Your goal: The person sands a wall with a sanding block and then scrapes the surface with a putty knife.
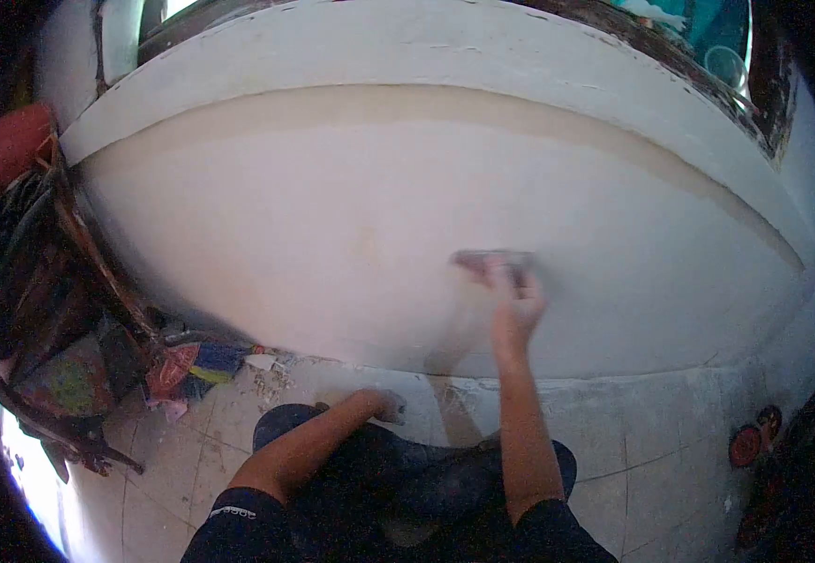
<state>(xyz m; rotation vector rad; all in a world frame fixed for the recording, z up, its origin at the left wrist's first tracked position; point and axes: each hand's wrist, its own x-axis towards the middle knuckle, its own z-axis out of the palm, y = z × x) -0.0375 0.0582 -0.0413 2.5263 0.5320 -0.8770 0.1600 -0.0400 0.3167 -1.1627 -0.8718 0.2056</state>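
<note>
My right hand [517,293] is raised in front of me against the pale wall [332,216]. Its fingers close on a thin, flat, dark pad [471,259], which lies along the wall surface; motion blur hides its exact kind. Low down by my left knee, my left hand [387,406] hangs near the foot of the wall. Its fingers look greyish and are too small and dim to show whether they are spread or curled.
A white ledge [398,47] juts out above the wall, below a window frame. At left are a dark wooden chair-like piece [98,253] and crumpled wrappers [178,371]. Flaked debris [271,371] lies on the tiled floor [595,441]. Round reddish objects [747,445] sit at right.
</note>
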